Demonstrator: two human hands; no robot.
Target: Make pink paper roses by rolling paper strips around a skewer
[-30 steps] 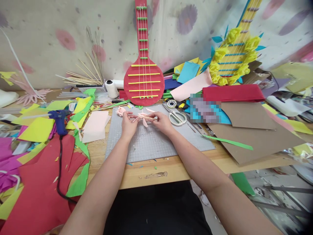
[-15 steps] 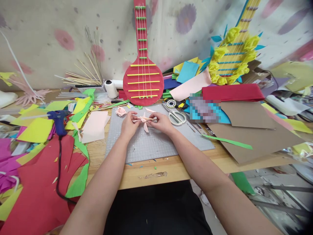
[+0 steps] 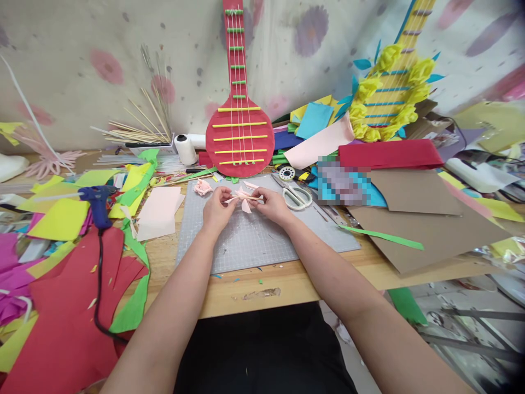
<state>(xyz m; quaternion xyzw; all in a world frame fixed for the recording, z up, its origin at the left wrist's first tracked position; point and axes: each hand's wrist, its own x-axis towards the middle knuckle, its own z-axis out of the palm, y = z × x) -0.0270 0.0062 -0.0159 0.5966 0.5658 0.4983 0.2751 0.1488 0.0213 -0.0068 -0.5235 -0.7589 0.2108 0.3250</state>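
Observation:
Between my two hands is a small pale pink paper flower with pointed petals, held just above the grey cutting mat. My left hand pinches its left side between thumb and fingers. On the other side, my right hand grips a thin light stick or petal edge of it; the fingers hide which. A finished-looking pink paper rose lies on the mat beyond my left hand. White-handled scissors rest right of my right hand.
A blue glue gun lies at left, its cord over red paper. Pale pink sheets sit beside the mat. A red paper lute stands behind, a yellow flowered one at right. Brown cardboard overhangs the table edge.
The pink paper flower has turned slightly in my fingers, its lower petal now angled a little differently. Both hands stay in nearly the same place.

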